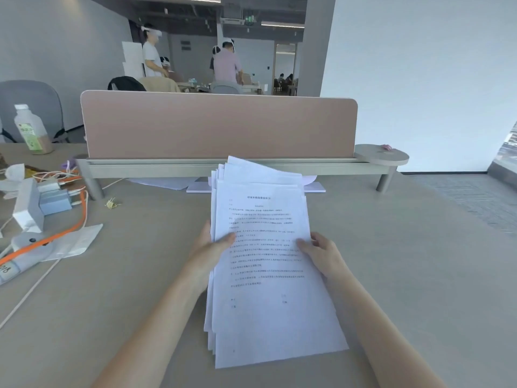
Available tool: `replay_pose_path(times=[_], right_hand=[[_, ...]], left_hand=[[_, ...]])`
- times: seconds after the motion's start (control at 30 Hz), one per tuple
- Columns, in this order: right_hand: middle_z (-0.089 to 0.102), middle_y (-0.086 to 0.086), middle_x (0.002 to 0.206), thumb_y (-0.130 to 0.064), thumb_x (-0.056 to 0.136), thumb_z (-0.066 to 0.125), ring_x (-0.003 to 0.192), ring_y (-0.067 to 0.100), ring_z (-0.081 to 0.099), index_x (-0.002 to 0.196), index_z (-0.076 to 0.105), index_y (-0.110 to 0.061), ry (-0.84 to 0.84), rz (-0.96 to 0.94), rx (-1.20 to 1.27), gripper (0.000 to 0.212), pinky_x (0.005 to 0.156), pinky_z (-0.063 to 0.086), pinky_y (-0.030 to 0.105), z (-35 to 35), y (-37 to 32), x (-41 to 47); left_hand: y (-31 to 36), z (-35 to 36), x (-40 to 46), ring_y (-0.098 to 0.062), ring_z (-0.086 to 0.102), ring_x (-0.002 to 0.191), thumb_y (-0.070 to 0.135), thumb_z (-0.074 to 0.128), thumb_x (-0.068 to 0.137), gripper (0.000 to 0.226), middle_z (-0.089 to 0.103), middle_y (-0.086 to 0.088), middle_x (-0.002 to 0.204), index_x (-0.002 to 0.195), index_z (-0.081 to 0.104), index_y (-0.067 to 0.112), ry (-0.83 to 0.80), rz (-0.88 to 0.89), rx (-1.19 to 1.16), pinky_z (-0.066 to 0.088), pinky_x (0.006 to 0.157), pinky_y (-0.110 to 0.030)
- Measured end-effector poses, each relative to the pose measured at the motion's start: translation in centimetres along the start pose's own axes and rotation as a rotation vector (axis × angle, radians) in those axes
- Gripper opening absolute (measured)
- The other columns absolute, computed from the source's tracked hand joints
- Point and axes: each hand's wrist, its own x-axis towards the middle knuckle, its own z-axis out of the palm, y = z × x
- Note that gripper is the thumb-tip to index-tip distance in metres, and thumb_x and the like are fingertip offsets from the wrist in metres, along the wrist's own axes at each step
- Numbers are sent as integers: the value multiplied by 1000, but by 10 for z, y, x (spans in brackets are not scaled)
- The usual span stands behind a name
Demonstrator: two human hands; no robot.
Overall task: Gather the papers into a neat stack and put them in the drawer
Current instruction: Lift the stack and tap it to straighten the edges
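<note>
White printed paper stack (pixel 268 264), loose and uneven, dead centre on the grey-beige surface (pixel 419 275), long edges running from 6 to 12 o'clock. Top sheets fanned out toward 12 and 1 o'clock; lower sheets stepped out along the 9 o'clock side. Not yet squared, by the look of it.

Best way through this step, judged from the fan: lift and stand the bundle on one short edge, tap down, turn to a long edge, tap again, keeping pressure light so the sheets can slide into line. Strays at the top corner likely to crease if squeezed first.

Left hand (pixel 208 247) at 9 o'clock of the stack, closed around its edge, thumb on the top sheet, fingers hidden beneath. Right hand (pixel 321 254) at 3 o'clock, likewise clamped on the opposite edge, thumb lying across the print. Hands well apart, the bundle between them.

More white sheets (pixel 165 182) at 11 o'clock, lying under the pale raised shelf (pixel 223 166) that carries the dusty-pink divider panel (pixel 218 124). Small brass binder clip (pixel 112 203) at 10 o'clock. Orange cable (pixel 64 233), chargers and a plastic bottle (pixel 32 130) out at 9 and 10 o'clock. No drawer in view.
</note>
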Motion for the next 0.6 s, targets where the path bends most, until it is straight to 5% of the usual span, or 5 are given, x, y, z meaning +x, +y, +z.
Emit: replay_pose_path(times=[0.1, 0.23, 0.33, 0.43, 0.6], right_hand=[[77, 18, 111, -2, 92, 61, 101, 40, 74, 115, 68, -3, -72, -5, 247, 24, 92, 55, 63, -8, -16, -7], [80, 8, 103, -5, 95, 58, 94, 32, 77, 109, 68, -15, -18, -189, 211, 20, 88, 59, 57, -15, -57, -17], [80, 4, 99, -6, 96, 58, 92, 28, 77, 103, 67, -19, 42, -338, 234, 16, 86, 60, 53, -15, -95, -25], [77, 3, 108, -8, 95, 58, 101, 29, 73, 106, 64, -22, 91, -461, 244, 19, 91, 58, 55, -12, -125, -31], [71, -4, 109, -10, 91, 52, 109, 26, 65, 105, 58, -30, 140, -569, 206, 25, 98, 51, 57, -3, -138, -41]], left_hand=[[17, 5, -4, -11, 73, 96, 13, 66, 91, 28, 75, 3, 109, 118, 63, 20, 45, 4, -25, 57, 71, -22], [53, 9, -3, -14, 73, 100, 8, 60, 92, 30, 77, 8, 107, 115, 66, 26, 43, 104, -28, 55, 93, -42], [89, 15, -5, -4, 71, 100, 6, 57, 94, 35, 76, 21, 102, 110, 63, 37, 79, 303, 0, 53, 89, -33], [119, 18, -10, -8, 69, 107, 5, 57, 95, 36, 74, 15, 112, 108, 63, 38, 111, 474, -17, 52, 91, -34], [123, 16, -19, -10, 72, 98, 3, 59, 94, 30, 77, 12, 104, 108, 65, 29, 121, 534, -123, 57, 79, -26]])
